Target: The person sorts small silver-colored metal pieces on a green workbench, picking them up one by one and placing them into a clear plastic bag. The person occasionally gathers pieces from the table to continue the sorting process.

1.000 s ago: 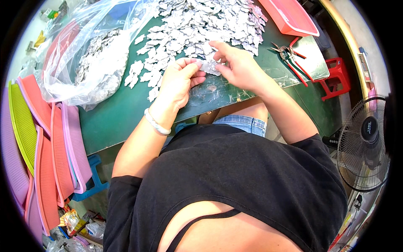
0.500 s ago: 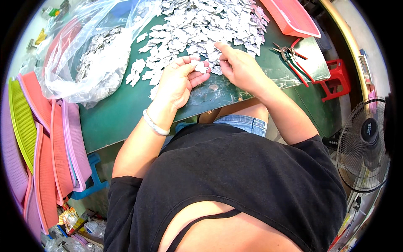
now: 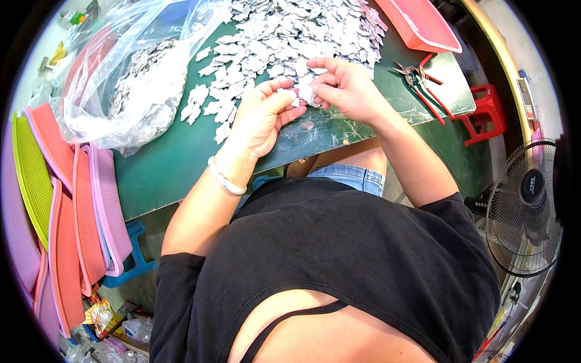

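Head view: we see both hands meeting just above the near edge of the green table (image 3: 169, 175). The left hand (image 3: 261, 118) is curled, thumb and forefinger tips pinched toward the centre; the right hand (image 3: 345, 91) is curled too, fingers bent inward. Between the two sets of fingertips sits a small silver-white piece (image 3: 304, 95), gripped from both sides, w/ the left tips on its left edge and the right tips on its right. The piece is raised a bit off the table top, just in front of the big heap of similar silver pieces (image 3: 290, 36) spread across the far half of the table.

On the left wrist we note a pale bangle (image 3: 225, 179). To the left, a clear plastic bag (image 3: 130, 91) lies open on the table, more silver pieces inside it. Red-handled pliers (image 3: 423, 85) lie to the right of the right hand, apart from it, and a red tray (image 3: 420, 24) sits at the far right corner. Left of the table, a stack of mesh trays (image 3: 60, 206) (pink, orange, green, purple) leans on edge. A red stool (image 3: 487, 112) and a standing fan (image 3: 526, 206) are on the right, beyond the table.
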{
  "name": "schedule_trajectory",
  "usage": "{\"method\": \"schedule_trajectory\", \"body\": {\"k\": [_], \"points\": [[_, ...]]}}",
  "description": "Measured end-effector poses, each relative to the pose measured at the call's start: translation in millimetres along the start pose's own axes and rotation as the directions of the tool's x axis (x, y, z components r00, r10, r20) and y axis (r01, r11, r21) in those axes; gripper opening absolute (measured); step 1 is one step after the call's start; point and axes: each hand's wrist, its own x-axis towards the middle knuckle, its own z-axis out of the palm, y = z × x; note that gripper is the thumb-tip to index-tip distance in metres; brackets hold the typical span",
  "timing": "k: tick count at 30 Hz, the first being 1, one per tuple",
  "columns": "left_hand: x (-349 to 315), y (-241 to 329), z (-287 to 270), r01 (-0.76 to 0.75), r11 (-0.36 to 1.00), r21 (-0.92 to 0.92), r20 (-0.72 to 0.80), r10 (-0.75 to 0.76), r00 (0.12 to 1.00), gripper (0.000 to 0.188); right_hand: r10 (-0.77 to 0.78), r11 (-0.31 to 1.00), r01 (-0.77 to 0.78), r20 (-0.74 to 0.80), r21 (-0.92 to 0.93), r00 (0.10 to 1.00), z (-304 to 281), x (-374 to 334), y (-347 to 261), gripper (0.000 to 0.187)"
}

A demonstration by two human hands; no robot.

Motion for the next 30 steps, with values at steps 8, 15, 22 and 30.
{"method": "schedule_trajectory", "body": {"k": [8, 15, 22, 30], "points": [[2.6, -3.8, -7.8, 0.032, 0.999, 0.033, -0.05, -0.03, 0.998, 0.013, -0.065, 0.997, 0.065, -0.004, -0.046, 0.998, 1.5, -2.8, -2.1, 0.04], [-0.4, 3.0, -7.8, 0.038, 0.984, -0.174, -0.088, -0.054, 0.995, 0.011, -0.426, 0.629, 0.365, 0.088, -0.686, 0.9, 5.4, -10.4, 13.6, 0.048], [-2.5, 3.7, -1.8, 0.09, 0.99, 0.109, -0.113, -0.078, 0.99, 0.015, -0.147, 0.951, 0.136, -0.018, -0.279, 0.989, 2.4, -4.5, 10.5, 0.04], [3.1, -0.2, -5.5, 0.082, 0.989, 0.126, -0.061, -0.075, 0.995, 0.012, -0.388, 0.793, 0.296, -0.067, -0.532, 0.919, 3.7, 5.0, 13.2, 0.042]]}}
